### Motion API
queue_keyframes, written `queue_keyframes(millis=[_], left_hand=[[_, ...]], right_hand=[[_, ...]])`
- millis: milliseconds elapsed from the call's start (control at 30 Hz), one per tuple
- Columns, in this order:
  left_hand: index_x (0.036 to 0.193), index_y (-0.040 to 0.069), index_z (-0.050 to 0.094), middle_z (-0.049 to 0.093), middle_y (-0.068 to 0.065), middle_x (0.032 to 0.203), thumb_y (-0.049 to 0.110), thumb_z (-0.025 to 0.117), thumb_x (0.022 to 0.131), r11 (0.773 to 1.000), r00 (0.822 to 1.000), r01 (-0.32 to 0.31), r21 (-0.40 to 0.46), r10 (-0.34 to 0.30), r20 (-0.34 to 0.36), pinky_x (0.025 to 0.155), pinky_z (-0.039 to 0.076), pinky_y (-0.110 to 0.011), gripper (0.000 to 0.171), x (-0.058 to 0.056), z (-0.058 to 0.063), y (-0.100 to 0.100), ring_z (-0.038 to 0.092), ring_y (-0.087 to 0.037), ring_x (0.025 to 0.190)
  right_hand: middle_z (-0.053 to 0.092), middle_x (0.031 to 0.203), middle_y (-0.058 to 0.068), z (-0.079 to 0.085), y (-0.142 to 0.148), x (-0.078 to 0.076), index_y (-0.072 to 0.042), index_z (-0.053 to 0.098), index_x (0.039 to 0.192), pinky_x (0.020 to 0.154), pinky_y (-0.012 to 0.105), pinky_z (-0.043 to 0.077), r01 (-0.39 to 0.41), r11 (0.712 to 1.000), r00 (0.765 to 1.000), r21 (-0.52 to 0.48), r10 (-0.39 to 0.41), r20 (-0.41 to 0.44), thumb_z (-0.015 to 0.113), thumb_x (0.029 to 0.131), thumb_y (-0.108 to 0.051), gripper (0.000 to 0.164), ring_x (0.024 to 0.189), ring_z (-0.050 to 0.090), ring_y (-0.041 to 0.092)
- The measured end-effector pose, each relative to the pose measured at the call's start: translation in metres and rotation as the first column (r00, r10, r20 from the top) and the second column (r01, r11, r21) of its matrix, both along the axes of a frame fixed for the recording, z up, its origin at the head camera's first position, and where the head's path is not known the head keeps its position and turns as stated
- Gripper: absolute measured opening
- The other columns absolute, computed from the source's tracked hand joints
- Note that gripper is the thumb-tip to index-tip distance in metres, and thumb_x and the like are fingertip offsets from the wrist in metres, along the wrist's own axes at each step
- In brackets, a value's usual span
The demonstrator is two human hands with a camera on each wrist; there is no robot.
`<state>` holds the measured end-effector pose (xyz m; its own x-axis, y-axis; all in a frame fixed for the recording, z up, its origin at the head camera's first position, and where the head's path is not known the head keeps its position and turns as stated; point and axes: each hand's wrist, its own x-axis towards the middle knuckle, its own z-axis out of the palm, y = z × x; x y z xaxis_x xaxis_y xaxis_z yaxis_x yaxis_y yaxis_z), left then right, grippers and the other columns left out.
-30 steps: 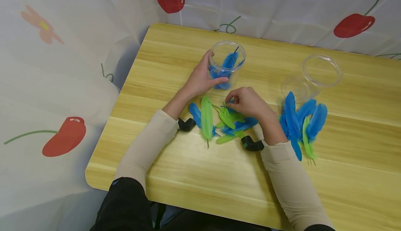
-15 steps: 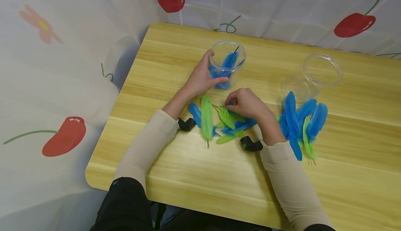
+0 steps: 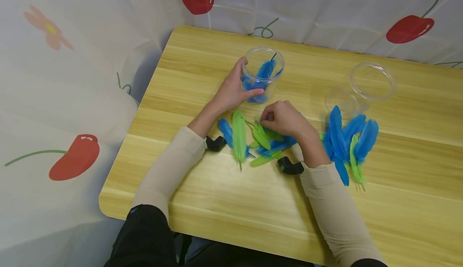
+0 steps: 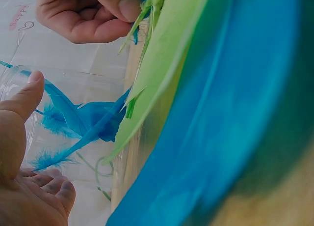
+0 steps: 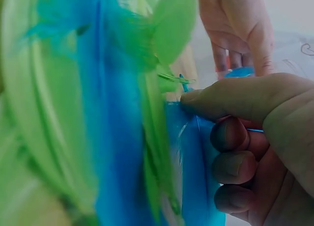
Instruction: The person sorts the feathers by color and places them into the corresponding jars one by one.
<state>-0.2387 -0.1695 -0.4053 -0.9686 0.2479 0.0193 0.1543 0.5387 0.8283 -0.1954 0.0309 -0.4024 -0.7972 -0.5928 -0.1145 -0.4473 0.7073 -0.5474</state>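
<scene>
My left hand (image 3: 231, 90) holds a clear plastic cup (image 3: 263, 80) from its left side, fingers behind and thumb across the front. Several blue feathers (image 3: 265, 70) stand inside it, one quill reaching the rim. Just nearer to me, my right hand (image 3: 285, 118) pinches a blue feather (image 5: 198, 152) between thumb and index finger, the other fingers curled; its quill tip shows past the thumb. Below that hand lies a mixed pile, with a long green feather (image 3: 238, 136) on the left and a blue feather (image 3: 276, 146) under the palm side.
To the right, a second clear cup (image 3: 394, 84) lies tipped on the wooden table (image 3: 231, 202). In front of it is another group of blue feathers (image 3: 336, 134) with a green feather (image 3: 353, 154). A printed white curtain (image 3: 307, 9) hangs behind the table's back edge.
</scene>
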Motion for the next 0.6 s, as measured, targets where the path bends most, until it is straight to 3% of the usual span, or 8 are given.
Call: queue_keyframes(millis=[267,600], left_hand=[[0.159,0.016,0.009,0.026,-0.003,0.160,0.050,0.079,0.080,1.000,1.000,0.000,0.003,0.000,-0.005,0.115,0.029,-0.036,0.110,0.001,0.001,0.000,0.027,-0.018,0.145],[0.159,0.018,0.009,0.026,-0.002,0.160,0.051,0.079,0.079,1.000,1.000,-0.005,0.009,0.005,0.007,0.115,0.028,-0.036,0.111,0.000,0.000,0.000,0.027,-0.018,0.145]], right_hand=[[0.065,0.066,0.003,0.010,0.003,0.002,-0.002,0.075,0.090,0.058,0.034,0.045,0.039,0.999,0.999,-0.011,-0.039,-0.014,0.069,0.090,-0.008,0.009,0.055,0.055,0.016],[0.062,0.066,0.004,0.017,0.007,0.004,-0.001,0.075,0.090,0.059,0.034,0.045,0.052,0.998,0.994,-0.029,-0.055,-0.098,0.064,0.090,-0.006,0.012,0.059,0.052,0.019]])
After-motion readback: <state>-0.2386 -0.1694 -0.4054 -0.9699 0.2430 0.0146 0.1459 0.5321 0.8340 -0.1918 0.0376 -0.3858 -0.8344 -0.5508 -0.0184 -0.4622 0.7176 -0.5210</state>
